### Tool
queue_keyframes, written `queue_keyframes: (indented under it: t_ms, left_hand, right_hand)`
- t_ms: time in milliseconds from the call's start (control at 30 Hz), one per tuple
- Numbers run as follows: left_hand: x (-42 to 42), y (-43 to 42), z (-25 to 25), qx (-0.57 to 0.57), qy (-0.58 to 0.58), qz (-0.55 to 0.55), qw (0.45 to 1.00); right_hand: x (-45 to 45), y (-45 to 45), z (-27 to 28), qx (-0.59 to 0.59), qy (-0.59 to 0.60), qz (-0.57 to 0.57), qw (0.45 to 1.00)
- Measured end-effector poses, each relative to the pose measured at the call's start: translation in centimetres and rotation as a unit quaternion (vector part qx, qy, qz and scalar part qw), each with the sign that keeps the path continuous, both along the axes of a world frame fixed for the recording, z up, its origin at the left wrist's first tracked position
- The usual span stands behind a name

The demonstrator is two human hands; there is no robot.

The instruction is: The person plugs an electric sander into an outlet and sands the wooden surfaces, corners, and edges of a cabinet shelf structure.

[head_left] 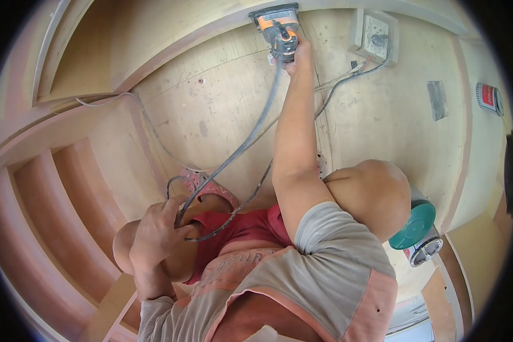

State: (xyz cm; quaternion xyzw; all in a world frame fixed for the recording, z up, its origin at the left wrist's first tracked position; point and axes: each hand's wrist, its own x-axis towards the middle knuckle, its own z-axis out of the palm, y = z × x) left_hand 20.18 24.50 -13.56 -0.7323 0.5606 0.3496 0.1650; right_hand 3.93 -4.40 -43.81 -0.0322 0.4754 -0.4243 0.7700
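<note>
My right hand [302,57], at the end of an outstretched arm, is closed round the rear of an orange and black electric sander [278,25]. The sander's flat dark pad lies against the pale wooden edge board [211,35] at the top of the view. A grey-black cable [256,128] runs from the sander down to my left hand [161,231], which is closed on it near my knee. The cable loops on from that hand across my lap. Part of the left fingers' grip is hidden by the hand itself.
A socket box [375,35] with a plugged-in lead stands at upper right on the plywood floor [228,85]. Nearby lie a grey rectangular sheet [437,100] and a red-labelled tin [489,98]. A green lid [417,226] and a can [426,251] are beside my knee; wooden shelving [51,211] stands left.
</note>
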Motion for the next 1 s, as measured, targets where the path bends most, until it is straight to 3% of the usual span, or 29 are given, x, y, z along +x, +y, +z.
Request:
queue_keyframes:
  t_ms: [100,167,300,367,500,600,733,800,933,1000]
  left_hand:
    - [-0.1,0.1,0.0,0.008,0.002,0.005,1.000]
    - [-0.2,0.0,0.0,0.017,-0.005,0.016,1.000]
    - [-0.1,0.1,0.2,-0.021,0.005,-0.005,1.000]
    - [-0.2,0.0,0.2,-0.018,0.001,-0.001,1.000]
    - [-0.1,0.0,0.1,-0.021,0.003,-0.008,1.000]
    - [0.1,-0.2,0.0,-0.017,0.001,-0.001,1.000]
    - [0.3,-0.3,-0.3,-0.005,-0.016,-0.014,1.000]
    - [0.3,-0.6,-0.1,0.007,-0.009,-0.007,1.000]
    - [0.0,-0.8,0.0,-0.010,0.003,-0.021,1.000]
    - [0.4,-0.6,-0.1,-0.019,0.009,-0.016,1.000]
  right_hand:
    - [-0.5,-0.1,-0.4,-0.002,0.028,0.011,1.000]
    - [-0.2,0.1,-1.7,-0.023,-0.044,-0.070,0.996]
    - [0.0,0.6,0.4,-0.021,-0.057,-0.134,0.989]
    - [0.1,-0.1,0.8,-0.058,0.037,-0.159,0.985]
    - [-1.2,-0.6,1.5,-0.001,0.092,-0.152,0.984]
    - [-1.2,-0.7,-0.6,-0.054,0.017,-0.154,0.986]
    - [1.4,0.5,0.0,0.000,0.001,-0.107,0.994]
    - [3.4,1.6,1.0,0.047,0.093,-0.058,0.993]
    - [6.4,3.9,0.4,0.046,0.093,-0.095,0.990]
    - [6.3,3.2,-0.7,-0.013,0.097,-0.085,0.992]
